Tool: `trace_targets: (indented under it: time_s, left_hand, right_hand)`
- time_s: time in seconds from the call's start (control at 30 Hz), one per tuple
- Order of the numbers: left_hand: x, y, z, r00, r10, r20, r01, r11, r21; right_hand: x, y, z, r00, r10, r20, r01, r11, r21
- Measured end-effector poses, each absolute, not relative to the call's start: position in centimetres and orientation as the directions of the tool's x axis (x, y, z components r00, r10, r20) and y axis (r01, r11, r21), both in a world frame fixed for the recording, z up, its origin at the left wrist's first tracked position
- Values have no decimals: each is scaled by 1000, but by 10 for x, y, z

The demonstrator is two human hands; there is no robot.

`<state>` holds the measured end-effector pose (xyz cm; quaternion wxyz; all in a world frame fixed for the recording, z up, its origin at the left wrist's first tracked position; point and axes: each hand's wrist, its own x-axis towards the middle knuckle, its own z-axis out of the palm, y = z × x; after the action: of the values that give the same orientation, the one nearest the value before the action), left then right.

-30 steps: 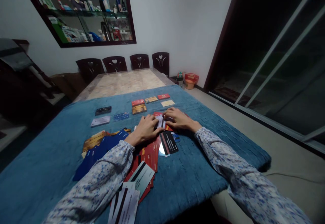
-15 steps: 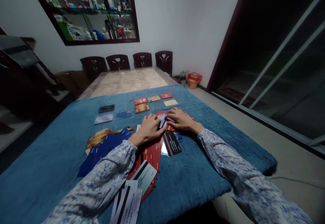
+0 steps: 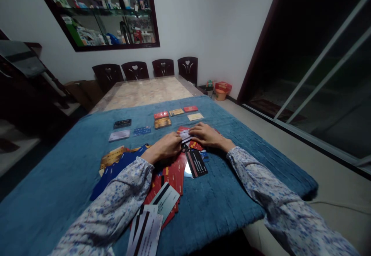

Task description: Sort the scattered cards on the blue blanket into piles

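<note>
Head camera view, from above the person's forearms: both hands meet over a blue blanket (image 3: 72, 171) spread on the table (image 3: 145, 91). The right hand (image 3: 207, 136) has its fingers together, pinched on a pale card (image 3: 184, 135). The left hand (image 3: 166, 147) is curled with its fingertips at the same card's other edge; I cannot tell whether it grips. Beyond the hands, eight single cards (image 3: 161, 115) lie apart in two loose rows. A much larger heap of cards (image 3: 171, 174) sprawls unsorted under and behind the wrists, so the laying-out looks barely begun to me.
</note>
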<state>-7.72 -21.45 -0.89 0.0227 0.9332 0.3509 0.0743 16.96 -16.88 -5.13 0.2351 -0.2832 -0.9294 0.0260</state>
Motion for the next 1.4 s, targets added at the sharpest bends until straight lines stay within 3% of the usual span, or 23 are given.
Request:
trace_targets:
  time_s: [0.23,0.47,0.7,0.97,1.23,1.4]
  left_hand:
    - [-77,-214,-10,705,709,24,709,-704,-42]
    - [-82,-214,-14,743,662,100,668,-727,-159]
    - [-86,-206,-25,772,585,248,624,-773,-118]
    - [-90,-204,-26,744,586,321,645,-756,-115]
    - [-86,-199,-35,649,594,475,638,-765,85]
    - [-86,-198,-37,603,634,484,636,-748,189]
  right_hand:
    - [168,-168,-51,-730,456,509,474,875,-104]
    - [165,-168,-55,-706,433,560,500,865,-38]
    - [165,-170,-56,-699,444,560,507,860,-50]
    - [167,-174,-54,-616,500,609,522,838,-160]
    - [167,-179,-55,-520,592,616,583,773,-250]
    - [165,-180,-56,-505,631,589,598,748,-289]
